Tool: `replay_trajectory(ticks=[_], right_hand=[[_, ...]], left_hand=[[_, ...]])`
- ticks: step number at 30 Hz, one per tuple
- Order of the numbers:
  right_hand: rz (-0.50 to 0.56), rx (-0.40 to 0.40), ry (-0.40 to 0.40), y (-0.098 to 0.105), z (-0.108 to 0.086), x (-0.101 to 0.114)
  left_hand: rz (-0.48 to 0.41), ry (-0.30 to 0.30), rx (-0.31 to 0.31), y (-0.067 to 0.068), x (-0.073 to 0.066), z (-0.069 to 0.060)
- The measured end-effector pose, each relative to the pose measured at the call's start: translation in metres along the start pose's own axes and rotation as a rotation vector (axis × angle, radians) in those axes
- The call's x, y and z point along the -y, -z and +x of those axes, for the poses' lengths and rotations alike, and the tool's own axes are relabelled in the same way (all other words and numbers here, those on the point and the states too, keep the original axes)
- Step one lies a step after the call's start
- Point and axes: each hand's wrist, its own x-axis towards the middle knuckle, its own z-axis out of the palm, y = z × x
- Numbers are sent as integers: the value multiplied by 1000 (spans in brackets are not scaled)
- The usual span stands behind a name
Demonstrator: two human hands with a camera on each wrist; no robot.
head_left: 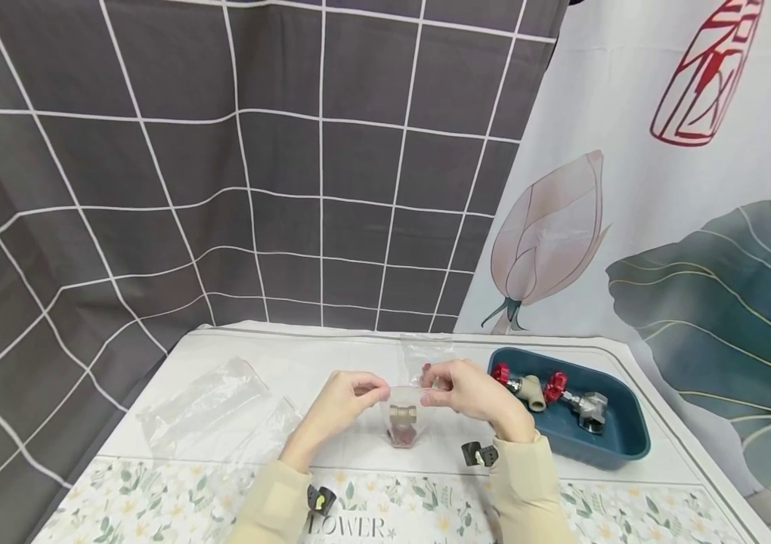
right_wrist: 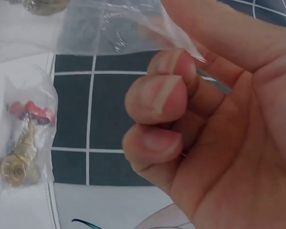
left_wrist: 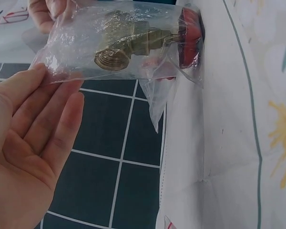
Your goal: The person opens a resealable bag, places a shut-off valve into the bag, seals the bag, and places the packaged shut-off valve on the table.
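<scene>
A clear plastic bag (head_left: 402, 412) hangs upright between both hands, pinched at its top corners. Inside it is a brass valve (left_wrist: 133, 40) with a red handwheel (left_wrist: 189, 38) at the bottom. My left hand (head_left: 348, 400) pinches the left corner between thumb and fingertips; its other fingers extend below the bag in the left wrist view. My right hand (head_left: 470, 389) pinches the right corner, its other fingers curled in the right wrist view (right_wrist: 214, 109). Behind, a second bagged valve (right_wrist: 21, 157) with a red handle lies on the table, partly hidden by my right hand in the head view.
Right of my right hand, a dark blue tray (head_left: 620, 442) holds valves with red handles (head_left: 554, 387) and a beige fitting (head_left: 531, 393). Flat clear bags (head_left: 212, 408) lie on the table at left. A dark grid curtain (head_left: 290, 166) hangs behind the table.
</scene>
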Motion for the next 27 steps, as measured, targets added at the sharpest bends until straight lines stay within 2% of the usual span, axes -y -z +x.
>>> replay_trajectory(ticks=[2, 4, 11, 20, 27], right_hand=[[25, 13, -23, 1, -2, -1], [33, 15, -12, 2, -3, -2], [15, -25, 106, -1, 0, -5], [105, 51, -27, 1, -5, -7], [121, 78, -25, 0, -8, -13]], left_hand=[[-1, 10, 0, 0, 0, 0], [0, 15, -1, 1, 0, -1], [3, 8, -2, 1, 1, 0], [-4, 23, 3, 0, 1, -2], [-5, 19, 3, -1, 3, -2]])
